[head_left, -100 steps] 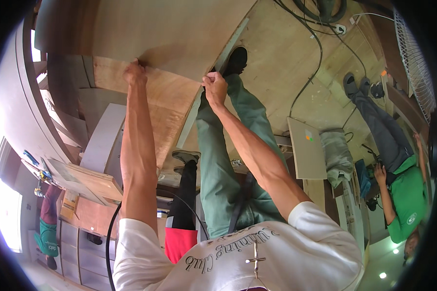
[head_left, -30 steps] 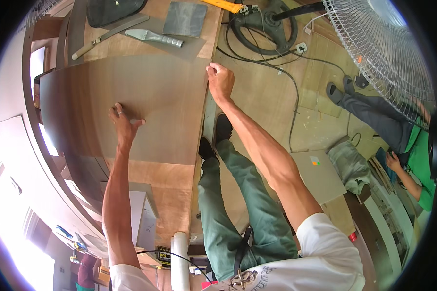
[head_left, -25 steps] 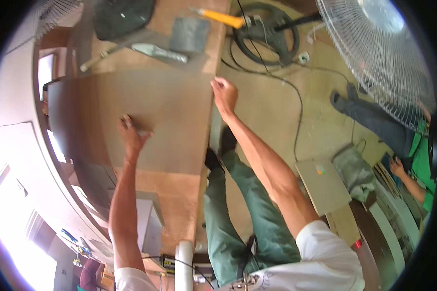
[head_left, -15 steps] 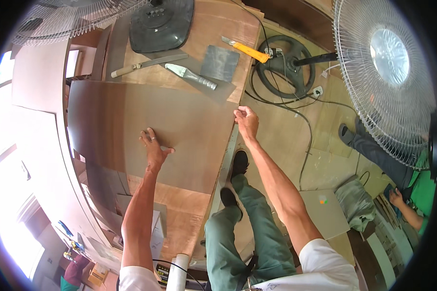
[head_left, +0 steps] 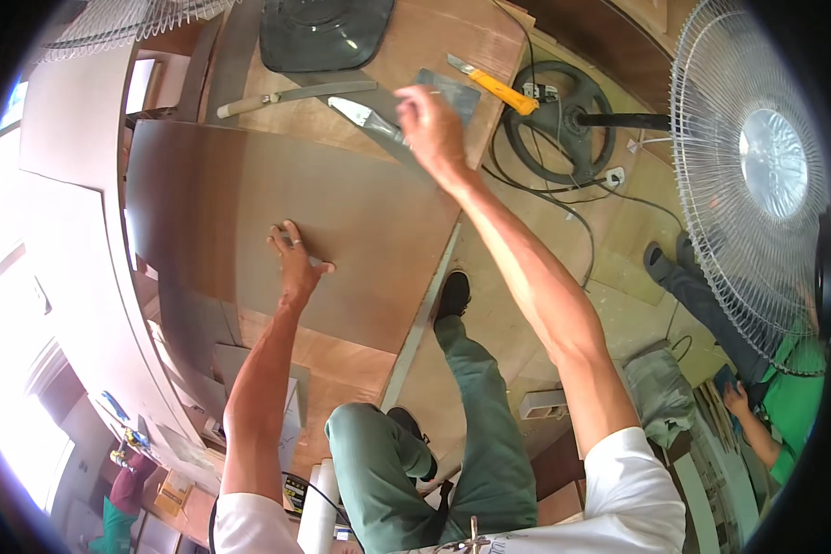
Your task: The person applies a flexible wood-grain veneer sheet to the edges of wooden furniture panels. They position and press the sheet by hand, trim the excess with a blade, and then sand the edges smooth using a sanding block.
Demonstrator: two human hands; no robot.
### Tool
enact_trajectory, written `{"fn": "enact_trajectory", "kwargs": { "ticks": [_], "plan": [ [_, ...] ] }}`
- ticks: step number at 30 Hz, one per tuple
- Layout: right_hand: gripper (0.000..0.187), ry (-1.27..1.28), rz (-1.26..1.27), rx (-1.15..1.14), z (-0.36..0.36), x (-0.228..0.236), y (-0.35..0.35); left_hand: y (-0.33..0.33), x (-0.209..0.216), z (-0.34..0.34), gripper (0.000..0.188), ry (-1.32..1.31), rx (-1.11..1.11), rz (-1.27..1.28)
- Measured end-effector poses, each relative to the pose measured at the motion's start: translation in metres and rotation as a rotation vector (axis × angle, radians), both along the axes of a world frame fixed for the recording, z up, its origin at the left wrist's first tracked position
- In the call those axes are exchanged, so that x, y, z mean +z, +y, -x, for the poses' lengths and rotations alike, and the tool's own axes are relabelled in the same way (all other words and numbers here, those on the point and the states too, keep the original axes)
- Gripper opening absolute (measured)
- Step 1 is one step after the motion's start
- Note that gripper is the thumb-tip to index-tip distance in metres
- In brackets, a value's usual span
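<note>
My left hand (head_left: 297, 263) rests on a smooth brown board (head_left: 351, 249), fingers and thumb spread. The board lies on a wooden workbench (head_left: 346, 369). Over the bench beyond the board's far edge is my right hand (head_left: 434, 138), its fingers loosely apart and slightly blurred, with nothing visible in it. Beneath and beside it lie a knife with a silvery wrapped handle (head_left: 353, 113), partly covered by the hand, and a dark grey square sheet (head_left: 460, 97). A long thin blade with a pale handle (head_left: 242, 107) lies farther left. A yellow utility knife (head_left: 503, 90) sits near the bench's right edge.
A black square base (head_left: 323, 37) stands at the bench's far end. On the right are a wire-caged fan (head_left: 743, 138), its round base (head_left: 519, 138) and floor cables (head_left: 577, 217). Another person in green (head_left: 799, 397) is at far right. Pale panels (head_left: 65, 208) line the left.
My right hand has left the board's right edge and moved up and left, over the bench tools. My left hand stays spread on the board. My legs have shifted and the view has moved slightly.
</note>
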State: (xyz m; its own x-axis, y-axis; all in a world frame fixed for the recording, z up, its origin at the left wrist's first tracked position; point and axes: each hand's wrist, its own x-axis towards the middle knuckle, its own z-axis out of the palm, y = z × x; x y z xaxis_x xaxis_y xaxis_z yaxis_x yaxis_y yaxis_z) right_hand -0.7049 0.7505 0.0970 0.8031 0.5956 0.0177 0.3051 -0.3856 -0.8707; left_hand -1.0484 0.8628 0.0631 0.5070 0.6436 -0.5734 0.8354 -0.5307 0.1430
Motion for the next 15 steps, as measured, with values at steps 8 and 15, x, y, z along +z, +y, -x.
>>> {"fn": "enact_trajectory", "kwargs": {
  "ticks": [8,15],
  "plan": [
    [0.033,-0.289,0.075,0.143,0.042,-0.051,0.159,-0.003,0.000,-0.011,0.137,0.010,0.000,0.046],
    [0.019,-0.606,0.420,0.043,0.030,-0.085,0.187,-0.012,-0.021,-0.004,0.138,-0.130,-0.141,0.016]
  ]
}}
